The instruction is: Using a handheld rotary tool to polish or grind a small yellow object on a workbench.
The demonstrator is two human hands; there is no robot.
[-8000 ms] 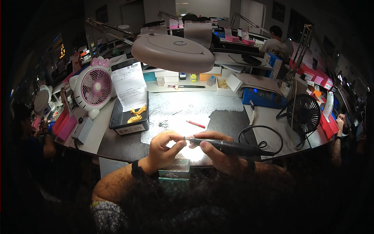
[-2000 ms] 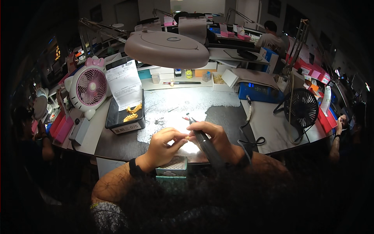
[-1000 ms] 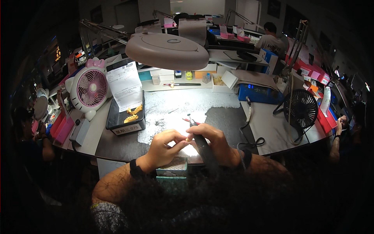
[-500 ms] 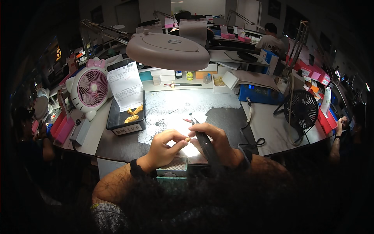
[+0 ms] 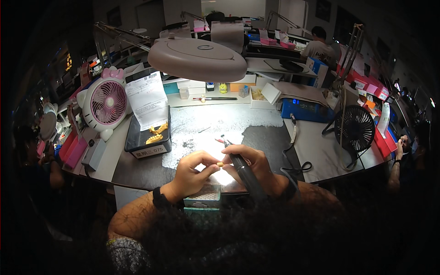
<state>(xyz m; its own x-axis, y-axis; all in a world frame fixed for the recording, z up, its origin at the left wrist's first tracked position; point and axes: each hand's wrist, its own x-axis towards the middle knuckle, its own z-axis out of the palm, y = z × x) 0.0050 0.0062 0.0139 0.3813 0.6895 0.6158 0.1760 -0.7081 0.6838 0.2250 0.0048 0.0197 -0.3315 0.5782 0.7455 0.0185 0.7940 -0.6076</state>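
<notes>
One small, blocky yellowish piece [image 5: 220,164] sits in the left hand [image 5: 192,172], thumb and forefinger pinched almost together on it, above the scuffed tabletop [image 5: 263,137]. The right hand [image 5: 256,166] curls round one smooth, cylindrical black handpiece [image 5: 245,172]; whether its fingertips also touch the piece is too small to tell. Leftward, one black box-shaped tray [image 5: 129,142] holds two curved, ridged yellow models [image 5: 158,129] and one leaning paper sheet [image 5: 146,101]. Two fans stand farther out: one pink-and-white fan [image 5: 108,103], one black fan [image 5: 355,128].
</notes>
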